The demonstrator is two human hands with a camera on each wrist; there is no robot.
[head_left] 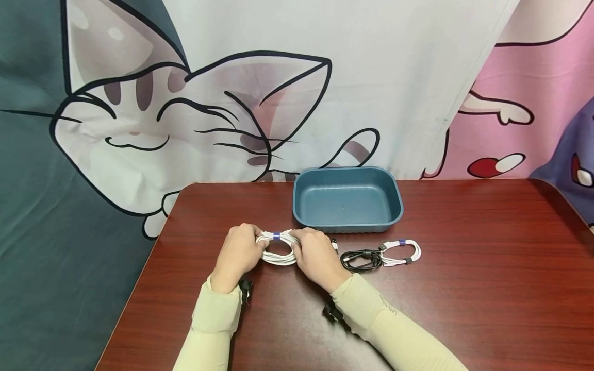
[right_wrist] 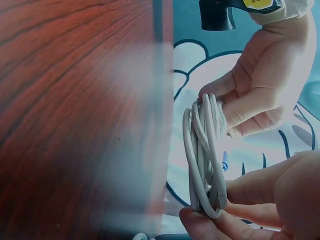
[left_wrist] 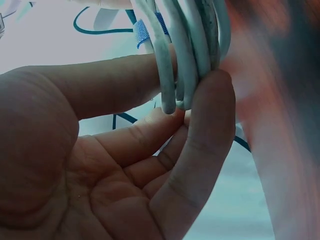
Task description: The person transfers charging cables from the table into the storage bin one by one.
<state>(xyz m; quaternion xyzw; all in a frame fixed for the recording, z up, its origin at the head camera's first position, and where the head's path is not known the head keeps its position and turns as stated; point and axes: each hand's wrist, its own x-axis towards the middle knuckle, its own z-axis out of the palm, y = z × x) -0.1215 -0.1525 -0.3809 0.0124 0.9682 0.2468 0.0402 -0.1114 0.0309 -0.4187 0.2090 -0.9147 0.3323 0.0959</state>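
Note:
A coiled white cable (head_left: pixel 279 259), bound at the top by a blue strap (head_left: pixel 276 236), is held between both hands over the table. My left hand (head_left: pixel 238 252) pinches its left side; in the left wrist view the thumb and fingers close on the white loops (left_wrist: pixel 186 55). My right hand (head_left: pixel 321 256) pinches the opposite side, and the right wrist view shows the loops (right_wrist: pixel 205 155) edge-on between the two hands. Just right of the right hand lie a coiled black cable (head_left: pixel 362 260) and a smaller white cable (head_left: pixel 414 252) with a blue strap and a dark tie.
Behind the hands, a blue-grey rectangular bin (head_left: pixel 348 200) stands near the far edge of the reddish-brown table (head_left: pixel 487 288). A cartoon-printed cloth (head_left: pixel 394 77) hangs right behind the table. Dark wrist-worn devices (head_left: pixel 331 312) sit under the sleeves.

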